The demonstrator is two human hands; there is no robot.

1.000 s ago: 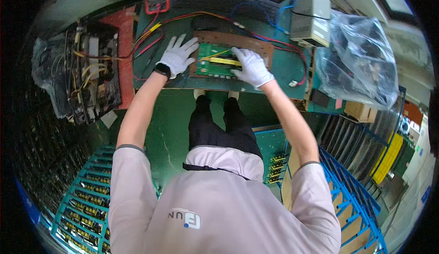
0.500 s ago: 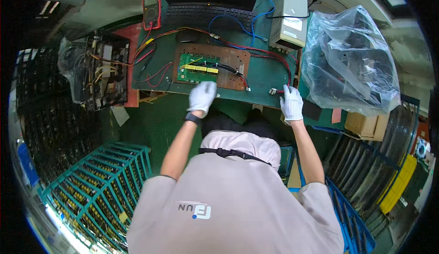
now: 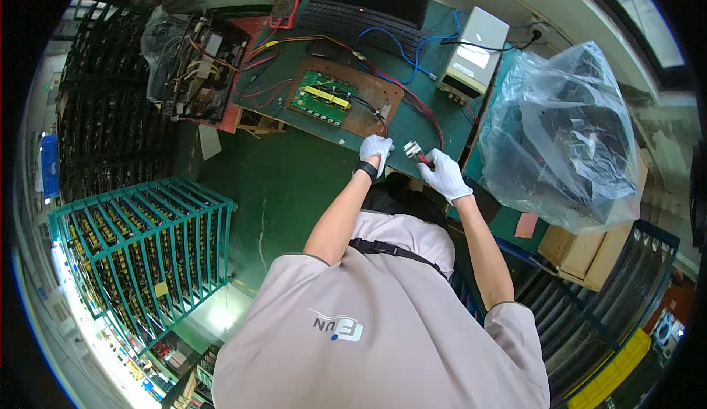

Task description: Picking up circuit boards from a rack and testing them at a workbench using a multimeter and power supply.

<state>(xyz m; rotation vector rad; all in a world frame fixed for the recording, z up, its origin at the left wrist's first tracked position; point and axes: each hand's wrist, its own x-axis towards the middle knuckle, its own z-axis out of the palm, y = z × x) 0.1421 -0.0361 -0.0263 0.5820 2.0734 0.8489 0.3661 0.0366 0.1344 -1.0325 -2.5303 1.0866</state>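
Note:
A green circuit board (image 3: 322,101) with yellow parts lies on a brown perforated plate (image 3: 353,79) near the desk's front edge. From it a short black and red cable (image 3: 376,112) runs toward me. My left hand (image 3: 375,149), white-gloved, pinches the end of that cable, where a bit of white connector shows at the fingertips. My right hand (image 3: 446,177), gloved too, grips a red and black wire harness just behind its white connectors (image 3: 412,149). Those connectors point at my left hand, a small gap apart from it. Both hands are at the desk's front edge.
Behind the board are a black mouse (image 3: 319,49), a keyboard (image 3: 361,27) and a red multimeter (image 3: 285,4). A pale metal box (image 3: 475,51) with cables stands right, beside a plastic-wrapped thing (image 3: 563,136). An opened electronic unit (image 3: 208,70) sits left. A green rack (image 3: 147,254) stands lower left.
My left hand has moved right to the board's cable end and closed on it. My right hand has taken hold of the harness and brought its connectors left. The view has turned.

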